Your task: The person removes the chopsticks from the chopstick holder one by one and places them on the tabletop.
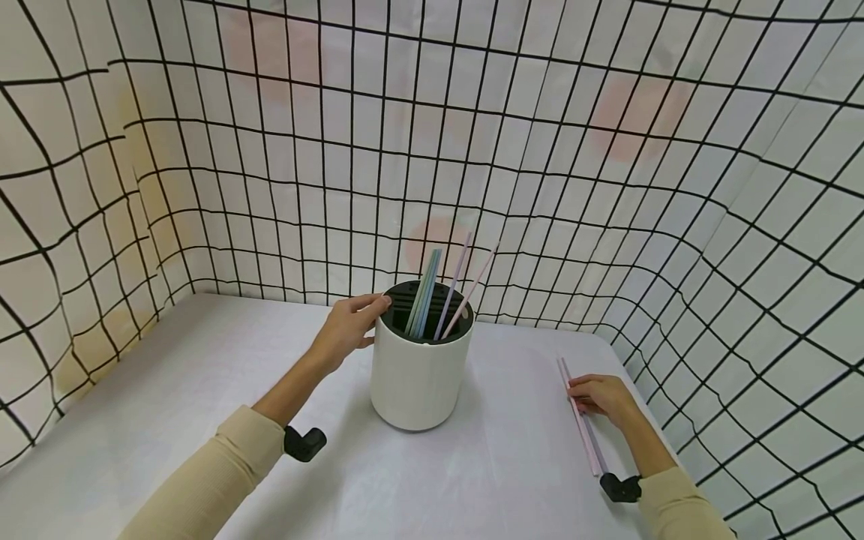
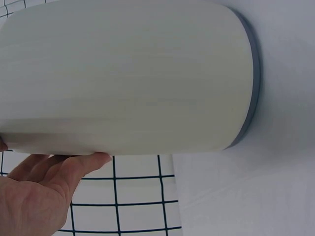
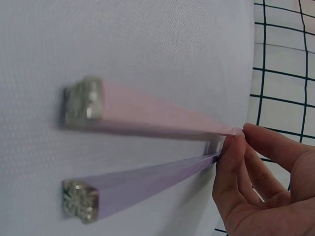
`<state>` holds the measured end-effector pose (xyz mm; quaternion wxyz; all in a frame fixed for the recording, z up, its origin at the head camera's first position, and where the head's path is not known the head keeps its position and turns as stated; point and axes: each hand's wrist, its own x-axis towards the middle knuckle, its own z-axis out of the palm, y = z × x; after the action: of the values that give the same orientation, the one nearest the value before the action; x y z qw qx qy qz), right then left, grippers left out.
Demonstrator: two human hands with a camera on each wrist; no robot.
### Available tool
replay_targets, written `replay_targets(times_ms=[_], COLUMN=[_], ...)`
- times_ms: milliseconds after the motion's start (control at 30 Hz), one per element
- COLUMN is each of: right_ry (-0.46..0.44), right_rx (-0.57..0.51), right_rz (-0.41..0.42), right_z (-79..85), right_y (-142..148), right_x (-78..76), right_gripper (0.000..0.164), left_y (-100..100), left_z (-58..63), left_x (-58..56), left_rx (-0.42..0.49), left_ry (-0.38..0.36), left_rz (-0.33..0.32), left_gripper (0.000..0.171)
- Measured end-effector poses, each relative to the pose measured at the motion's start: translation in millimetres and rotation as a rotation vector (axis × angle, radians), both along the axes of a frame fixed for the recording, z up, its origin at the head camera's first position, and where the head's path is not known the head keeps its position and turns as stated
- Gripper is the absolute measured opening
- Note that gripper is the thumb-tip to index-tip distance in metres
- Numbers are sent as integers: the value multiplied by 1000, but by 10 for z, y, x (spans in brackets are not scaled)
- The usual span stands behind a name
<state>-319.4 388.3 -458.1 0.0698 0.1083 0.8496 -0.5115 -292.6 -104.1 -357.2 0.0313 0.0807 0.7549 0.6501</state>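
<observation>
A white holder [image 1: 417,375] stands upright near the middle of the worktop [image 1: 202,390], which is covered with a white cloth. Its top has a dark insert with slots, and several chopsticks [image 1: 432,292] stand in it and lean to the right: some blue-green, one purple and one pink.

The left hand [image 1: 347,326] rests against the upper left side of the holder, with the fingertips at the dark rim. In the left wrist view the fingers [image 2: 74,164] lie almost straight along the white wall of the holder [image 2: 128,78], so the grip is released and only touches, it does not close around it.

The right hand [image 1: 601,397] is on the worktop at the right side, well apart from the holder. Two chopsticks lie there side by side, a pink chopstick [image 1: 579,420] and a purple chopstick [image 1: 594,442]. In the right wrist view the fingertips [image 3: 236,147] are curled and pinch the pink chopstick [image 3: 157,115] at its thin end; the purple chopstick [image 3: 147,182] lies just beside it and reaches the same fingers. Both have a silver patterned cap at the thick end.

A white curtain with a black grid [image 1: 540,150] surrounds the worktop on three sides.
</observation>
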Motion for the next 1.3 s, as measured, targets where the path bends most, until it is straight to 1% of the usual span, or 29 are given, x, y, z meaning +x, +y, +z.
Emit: replay_targets(times_ms=[100, 433, 667, 900, 1000, 1067, 1233, 1300], right_ry=[3, -9, 26, 50, 73, 92, 155, 183], right_rx=[5, 8, -12, 23, 38, 34, -25, -47], right_rz=[9, -11, -47, -61, -50, -55, -54, -37], right_z=[-5, -6, -4, 39, 125, 211, 503, 629], right_y=[-2, 6, 24, 34, -2, -59, -262, -353], right_x=[5, 2, 22, 10, 5, -1, -3, 9], right_gripper=[37, 38, 35, 35, 35, 36, 41, 44], left_y=[5, 6, 6, 13, 10, 5, -1, 0], left_z=[10, 11, 7, 21, 27, 26, 16, 11], left_x=[5, 7, 13, 28, 30, 26, 25, 21], left_rx=[3, 3, 1, -5, -4, -2, 5, 7], left_ry=[1, 5, 13, 16, 11, 5, 6, 6], left_rz=[0, -1, -10, -4, -2, -1, -2, -4], left_gripper=[59, 59, 61, 60, 60, 60, 60, 59])
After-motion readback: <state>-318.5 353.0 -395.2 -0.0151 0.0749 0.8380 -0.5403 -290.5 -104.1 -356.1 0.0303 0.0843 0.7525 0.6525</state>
